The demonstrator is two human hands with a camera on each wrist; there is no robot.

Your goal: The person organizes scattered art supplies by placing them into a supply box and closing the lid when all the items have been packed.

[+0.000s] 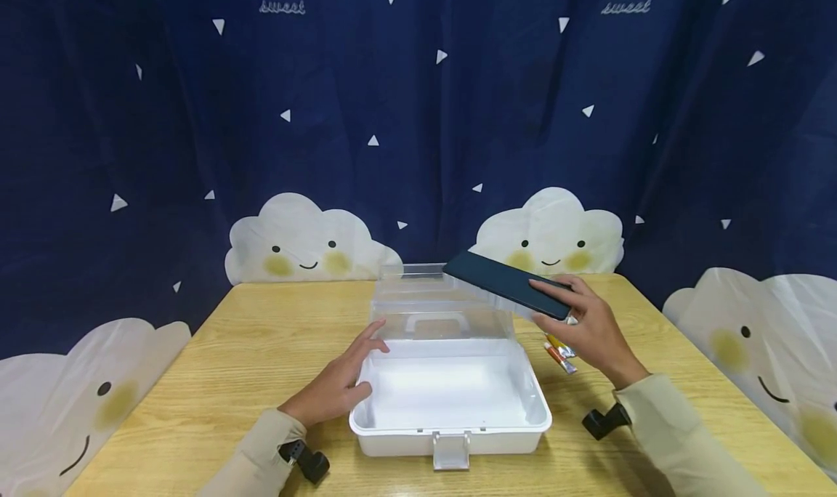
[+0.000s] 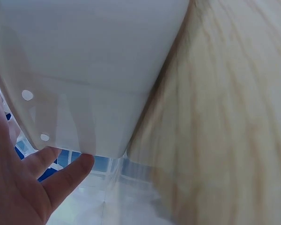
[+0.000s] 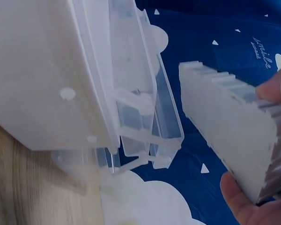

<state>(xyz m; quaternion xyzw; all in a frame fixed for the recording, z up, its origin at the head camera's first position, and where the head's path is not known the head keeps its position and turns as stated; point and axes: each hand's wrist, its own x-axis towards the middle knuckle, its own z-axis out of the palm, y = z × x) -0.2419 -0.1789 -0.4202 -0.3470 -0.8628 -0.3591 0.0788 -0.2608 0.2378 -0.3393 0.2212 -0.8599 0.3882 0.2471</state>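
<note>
A white plastic storage box [image 1: 392, 442] stands opened toward me, its main compartment bare inside. Clear fold-out trays [image 1: 412, 291] rise at its back. My left hand [image 1: 336, 384] rests at the box's left side, fingers spread along the rim and thumb near the front corner. Up at the right, my right hand [image 1: 591, 326] grips one end of a flat rectangular box [image 1: 506, 279] with a dark blue top. In the right wrist view, that flat box [image 3: 225, 122] shows a pale face and ridged white sides, held between thumb and fingers, apart from the trays.
Small paint tubes [image 1: 559, 357], orange and yellow, lie on the wooden table [image 1: 275, 330] right of the storage box, partly under my right hand. A latch [image 1: 451, 452] hangs at the box's front. A navy curtain [image 1: 418, 119] with clouds hangs behind the table.
</note>
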